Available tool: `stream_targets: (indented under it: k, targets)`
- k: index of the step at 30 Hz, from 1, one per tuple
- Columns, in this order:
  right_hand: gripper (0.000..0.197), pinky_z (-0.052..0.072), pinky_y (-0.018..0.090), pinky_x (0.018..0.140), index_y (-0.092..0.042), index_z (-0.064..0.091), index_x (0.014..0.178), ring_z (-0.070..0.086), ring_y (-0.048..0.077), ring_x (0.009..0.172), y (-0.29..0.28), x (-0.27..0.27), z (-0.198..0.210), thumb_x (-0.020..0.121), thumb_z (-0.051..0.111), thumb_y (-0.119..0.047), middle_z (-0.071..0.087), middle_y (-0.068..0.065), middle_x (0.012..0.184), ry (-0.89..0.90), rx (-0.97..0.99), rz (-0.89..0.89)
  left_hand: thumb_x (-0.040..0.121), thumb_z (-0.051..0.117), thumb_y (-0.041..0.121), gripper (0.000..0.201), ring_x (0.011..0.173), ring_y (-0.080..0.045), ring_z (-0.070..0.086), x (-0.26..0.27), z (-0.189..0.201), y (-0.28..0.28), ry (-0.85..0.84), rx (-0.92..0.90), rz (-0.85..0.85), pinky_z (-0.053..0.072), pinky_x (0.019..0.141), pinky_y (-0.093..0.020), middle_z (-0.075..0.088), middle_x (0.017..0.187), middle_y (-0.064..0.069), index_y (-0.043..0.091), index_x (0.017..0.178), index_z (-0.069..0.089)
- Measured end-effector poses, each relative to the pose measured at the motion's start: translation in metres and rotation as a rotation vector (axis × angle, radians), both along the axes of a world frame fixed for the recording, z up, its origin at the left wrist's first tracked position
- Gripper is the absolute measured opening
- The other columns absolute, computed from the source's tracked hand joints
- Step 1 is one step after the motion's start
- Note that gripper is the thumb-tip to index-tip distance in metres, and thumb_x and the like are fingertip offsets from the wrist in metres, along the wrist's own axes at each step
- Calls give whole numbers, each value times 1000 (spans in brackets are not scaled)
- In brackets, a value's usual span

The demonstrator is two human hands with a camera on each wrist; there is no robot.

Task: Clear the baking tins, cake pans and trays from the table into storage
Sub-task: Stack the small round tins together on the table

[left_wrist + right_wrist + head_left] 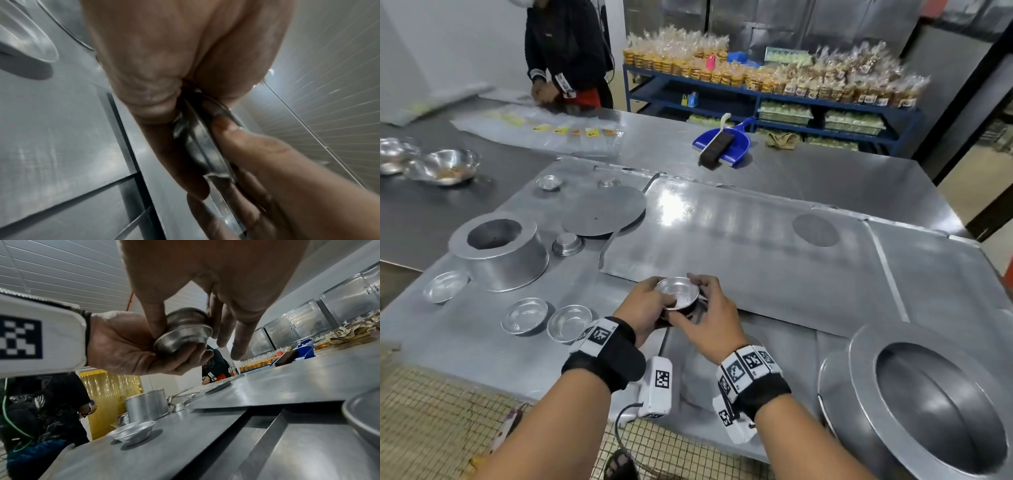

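I have both hands clamped on a small tin (677, 293) above the bench (774, 240): left hand (645, 308) cupping underneath, right hand (714, 317) pinching its rim. Possibly two nested. Light, stiff, slick metal; rim grips suit it best.

Small tin (677, 293) between both hands (681, 313)

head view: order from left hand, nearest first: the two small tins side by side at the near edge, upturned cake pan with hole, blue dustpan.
From the left hand:
1. Pair of small tins, just to its left at the near table edge.
2. Upturned cake pan, farther left and back.
3. Blue dustpan, far side of the table, right of centre, with a brush in it.
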State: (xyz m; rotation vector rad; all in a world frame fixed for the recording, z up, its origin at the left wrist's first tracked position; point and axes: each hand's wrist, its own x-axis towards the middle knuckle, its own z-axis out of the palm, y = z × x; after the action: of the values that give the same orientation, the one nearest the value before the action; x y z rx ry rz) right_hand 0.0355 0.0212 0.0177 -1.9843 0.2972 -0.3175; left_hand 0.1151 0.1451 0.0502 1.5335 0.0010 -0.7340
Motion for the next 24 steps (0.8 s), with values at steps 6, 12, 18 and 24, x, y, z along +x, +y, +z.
stream_targets:
  k: [6,12,18,24]
  targets:
    - [87,44,30,108,-36,34,139,52,3,126,11,-2,-8,66,82,-39,54,-17,137,89,-26,160,89,47,-14,32,80,-34,67,0,-10,26,-67,4,82,59,61,-38,65,101,-24,4,113,59]
    - [82,42,35,109,-25,42,144,50,17,131,40,23,-17,71,76,-37,57,1,139,233,-296,221,86,44,-19,36,87,-42,64,22,-20,71,-67,32,205,60,70,-53,60,105,-28,6,106,60]
    - [81,41,32,109,-18,46,143,47,17,132,95,62,-20,73,77,-43,51,1,143,372,-415,243,85,42,-21,39,77,-42,65,57,-17,137,-56,66,263,61,55,-43,60,97,-24,1,114,56]
    - [104,38,35,110,-15,37,148,40,21,135,158,98,-14,63,83,-55,43,4,146,444,-476,239,87,44,-18,37,80,-40,66,94,-23,201,-79,146,261,61,58,-41,62,93,-19,12,103,59]
